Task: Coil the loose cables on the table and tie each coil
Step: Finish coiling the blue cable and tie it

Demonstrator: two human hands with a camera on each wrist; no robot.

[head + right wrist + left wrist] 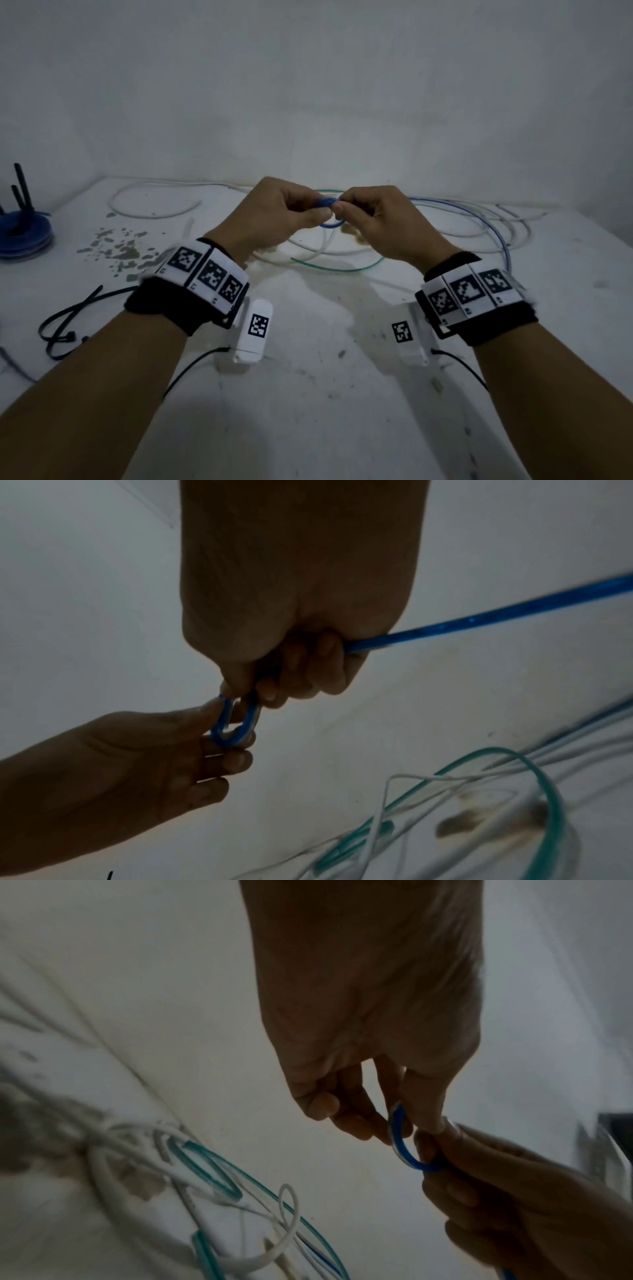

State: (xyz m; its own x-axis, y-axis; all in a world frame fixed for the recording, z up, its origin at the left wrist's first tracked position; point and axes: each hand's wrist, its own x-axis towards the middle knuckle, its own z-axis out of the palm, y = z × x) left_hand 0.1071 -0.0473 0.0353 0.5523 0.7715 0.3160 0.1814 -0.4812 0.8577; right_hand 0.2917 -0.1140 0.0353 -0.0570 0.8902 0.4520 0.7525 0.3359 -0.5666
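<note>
You had both hands raised over the table (308, 394), and here was the start of a coil. Your left hand (274, 212) pinched the tip of the blue cable (327, 202) between thumb and forefinger, the other fingers curled loosely below. Your right hand (373, 219) closed around the same cable just beside it, bending it into a first small loop (404, 1146) so the turns would have a core to build on. The tail ran out through your right fist (308, 666) toward the far side. The green cable (337, 269) and white cables (154, 205) lay tangled beneath. One blue coil (25, 234) sat at the left edge, black zip ties (65, 322) near it, handy for tying.
</note>
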